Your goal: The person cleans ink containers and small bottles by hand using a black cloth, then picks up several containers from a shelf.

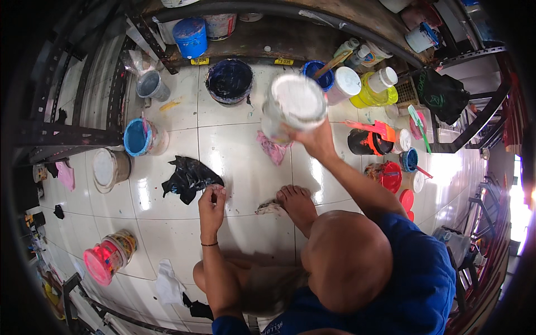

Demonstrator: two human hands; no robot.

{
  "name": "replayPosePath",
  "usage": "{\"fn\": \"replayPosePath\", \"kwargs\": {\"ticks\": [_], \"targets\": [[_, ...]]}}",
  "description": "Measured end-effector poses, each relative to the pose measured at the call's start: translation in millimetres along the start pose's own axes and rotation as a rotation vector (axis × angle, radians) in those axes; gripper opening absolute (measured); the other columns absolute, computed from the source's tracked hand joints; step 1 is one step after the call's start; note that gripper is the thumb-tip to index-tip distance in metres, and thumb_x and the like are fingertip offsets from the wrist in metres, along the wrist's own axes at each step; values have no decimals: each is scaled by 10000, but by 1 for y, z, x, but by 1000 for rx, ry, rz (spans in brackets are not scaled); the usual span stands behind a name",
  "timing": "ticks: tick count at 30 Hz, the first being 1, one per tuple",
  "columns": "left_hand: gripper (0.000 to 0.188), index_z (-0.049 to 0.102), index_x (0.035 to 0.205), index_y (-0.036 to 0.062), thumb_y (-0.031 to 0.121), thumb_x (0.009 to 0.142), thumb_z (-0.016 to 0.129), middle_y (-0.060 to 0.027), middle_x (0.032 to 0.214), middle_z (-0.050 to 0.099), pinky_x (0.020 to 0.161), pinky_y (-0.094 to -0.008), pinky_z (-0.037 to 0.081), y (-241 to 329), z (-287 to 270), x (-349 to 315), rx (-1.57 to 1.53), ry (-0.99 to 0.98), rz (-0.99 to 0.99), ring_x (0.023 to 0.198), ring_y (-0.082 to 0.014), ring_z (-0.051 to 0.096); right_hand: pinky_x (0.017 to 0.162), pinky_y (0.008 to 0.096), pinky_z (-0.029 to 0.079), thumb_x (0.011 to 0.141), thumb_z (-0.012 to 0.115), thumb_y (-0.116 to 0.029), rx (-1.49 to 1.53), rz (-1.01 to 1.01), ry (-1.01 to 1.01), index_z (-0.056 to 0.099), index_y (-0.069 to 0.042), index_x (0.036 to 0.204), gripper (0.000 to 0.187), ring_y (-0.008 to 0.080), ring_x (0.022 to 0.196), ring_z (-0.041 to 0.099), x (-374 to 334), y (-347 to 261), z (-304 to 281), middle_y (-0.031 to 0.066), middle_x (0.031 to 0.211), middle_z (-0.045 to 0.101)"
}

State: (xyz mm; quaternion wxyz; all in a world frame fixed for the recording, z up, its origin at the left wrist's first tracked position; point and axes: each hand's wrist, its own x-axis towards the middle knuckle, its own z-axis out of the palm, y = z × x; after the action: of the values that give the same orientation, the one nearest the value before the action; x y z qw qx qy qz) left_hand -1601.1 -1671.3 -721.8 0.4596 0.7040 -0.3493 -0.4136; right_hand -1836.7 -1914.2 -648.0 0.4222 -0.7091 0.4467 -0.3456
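My right hand (314, 140) grips a white lidded paint tub (297, 99) by its lower side, holding it raised over the floor. The tub's outline is blurred by motion. Closer in, the fingers of my left hand (212, 200) are pinched together at the near right edge of a crumpled black plastic bag (188, 177). The bag rests on the tiles. Behind the raised tub lies a pink rag (272, 148). A smudged cloth scrap (270, 208) is beside my bare foot.
A dark-stained bucket (229, 82) stands near the shelf (268, 40). Blue-filled (136, 137) and white-lidded (105, 167) tubs are at left. Pink-lidded tubs (100, 262) sit at lower left. To the right cluster a yellow bucket (368, 92), black pail (365, 142) and red tub (389, 176).
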Motion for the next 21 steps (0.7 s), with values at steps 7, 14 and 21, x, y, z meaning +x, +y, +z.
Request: {"fn": "replayPosePath", "kwargs": {"ticks": [7,14,21], "targets": [[150,594,980,-13,136,963,583,-9,807,593,686,-217,428,6,13,-5,5,-86,-26,756,-61,513,1030,374,409,641,881,-164,224,400,230,312,37,1319,908,251,1202,523,-107,69,-27,164,1278,522],[222,612,1122,-4,100,931,569,-156,937,641,691,-319,478,37,62,39,246,-175,143,714,-246,593,1054,370,383,598,912,-181,-65,214,190,275,13,1342,999,249,1220,493,-106,101,-46,156,1315,485],[469,459,1369,61,112,904,499,-171,1445,432,1005,-428,446,72,143,188,539,-258,469,1256,-354,494,1064,373,385,628,882,-95,3,280,96,256,-14,1380,982,239,1230,494,-121,114,-45,138,1333,479]]}}
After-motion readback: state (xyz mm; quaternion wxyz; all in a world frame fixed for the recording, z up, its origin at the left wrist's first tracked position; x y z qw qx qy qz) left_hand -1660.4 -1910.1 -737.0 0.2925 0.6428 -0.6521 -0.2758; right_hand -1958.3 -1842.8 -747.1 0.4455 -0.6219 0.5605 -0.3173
